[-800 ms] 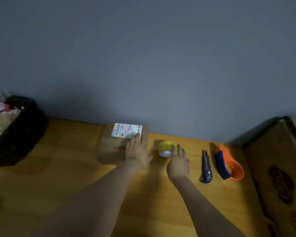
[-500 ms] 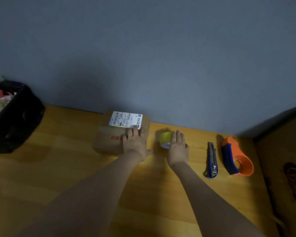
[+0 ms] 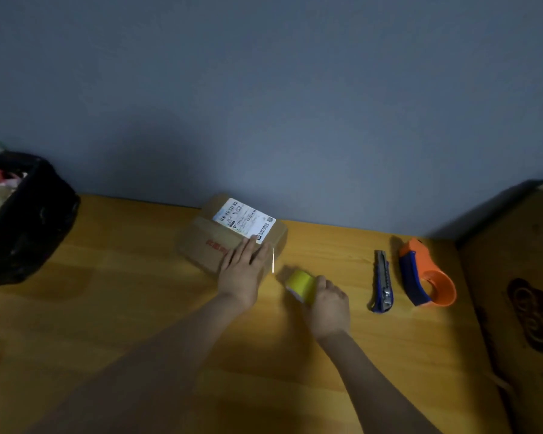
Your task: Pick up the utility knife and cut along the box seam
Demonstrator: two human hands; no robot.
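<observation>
Head view shows the right hand (image 3: 329,303) with its fingers curled round the yellow tape roll (image 3: 301,284), which sits at the fingertip end of that grasp, low over the wooden table (image 3: 138,308); whether the roll rests on the wood or is just clear of it is hard to tell. Just to the left of the grip, the left hand (image 3: 242,272) lies flat, fingers straight, pressing on the top of the cardboard box (image 3: 207,236), its fingertips at the edge of the white shipping label (image 3: 245,220). A thin bright line stands near the box corner between the two hands; I cannot tell what it is.

To do this step well, I judge that the right hand should hold the roll by its outer band, leaving the core free to turn, while the flat palm keeps the box from sliding. Off to the right of the grip lie the blue utility knife (image 3: 382,281) and, beyond it, the orange tape dispenser (image 3: 427,277), both well apart from the fingers.
</observation>
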